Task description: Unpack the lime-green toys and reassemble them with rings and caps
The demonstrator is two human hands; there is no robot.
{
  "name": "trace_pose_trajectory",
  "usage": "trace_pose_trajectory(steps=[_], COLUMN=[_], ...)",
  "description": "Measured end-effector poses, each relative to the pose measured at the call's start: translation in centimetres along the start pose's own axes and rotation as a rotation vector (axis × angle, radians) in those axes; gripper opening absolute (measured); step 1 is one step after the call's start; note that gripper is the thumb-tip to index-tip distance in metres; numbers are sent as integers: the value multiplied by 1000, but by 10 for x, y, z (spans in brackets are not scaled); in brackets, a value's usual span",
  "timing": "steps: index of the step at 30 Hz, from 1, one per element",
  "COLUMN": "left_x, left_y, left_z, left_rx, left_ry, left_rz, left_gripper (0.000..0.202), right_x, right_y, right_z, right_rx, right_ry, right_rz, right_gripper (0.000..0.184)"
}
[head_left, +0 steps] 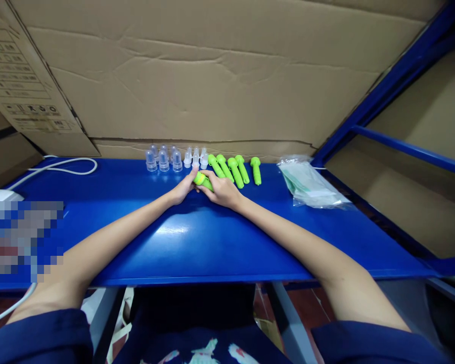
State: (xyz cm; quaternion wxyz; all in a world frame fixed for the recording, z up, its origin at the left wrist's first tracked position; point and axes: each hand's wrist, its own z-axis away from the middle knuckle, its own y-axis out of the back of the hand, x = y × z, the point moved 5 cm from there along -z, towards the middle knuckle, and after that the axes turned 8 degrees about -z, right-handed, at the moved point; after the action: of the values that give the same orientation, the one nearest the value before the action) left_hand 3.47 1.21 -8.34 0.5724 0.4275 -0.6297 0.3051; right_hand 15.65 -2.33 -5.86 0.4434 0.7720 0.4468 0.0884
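Both hands meet over the blue table, around a bright green plastic handle [207,184] with a yellow-green end. My right hand [223,189] is wrapped round its body. At the yellow-green end, the fingers of my left hand [184,188] are closed on it; part of their grip is hidden. Just beyond my hands stand several small translucent teat-shaped pieces [196,157]. Several clear dome-shaped caps [163,161] stand upright to their left. Several more green handles [235,172] with rounded heads lie side by side beyond my right hand.
A clear plastic bag [314,184] with pale green and white contents lies at the right. Cardboard [212,91] walls the back of the blue table [227,247]. A white cable [78,167] loops at the left, near a white device [2,196]. A blue metal frame [402,144] rises at right.
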Motion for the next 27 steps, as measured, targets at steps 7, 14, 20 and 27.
trace_pose_trajectory(steps=[7,14,20,27], left_x=[4,3,-2,2], left_y=[-6,-7,-1,2], left_z=[0,0,-1,-1], left_rx=[-27,-8,65,86], left_ry=[22,4,18,-70], left_rz=[82,72,-3,-134], left_gripper=[71,52,50,53], right_x=[-2,3,-4,-6], right_y=[0,-4,-5,-5], right_z=[0,1,2,2], right_rx=[7,-13,69,100], right_ry=[-28,-66,-57,-78], right_rz=[27,89,59,64], right_gripper=[53,59,51,49])
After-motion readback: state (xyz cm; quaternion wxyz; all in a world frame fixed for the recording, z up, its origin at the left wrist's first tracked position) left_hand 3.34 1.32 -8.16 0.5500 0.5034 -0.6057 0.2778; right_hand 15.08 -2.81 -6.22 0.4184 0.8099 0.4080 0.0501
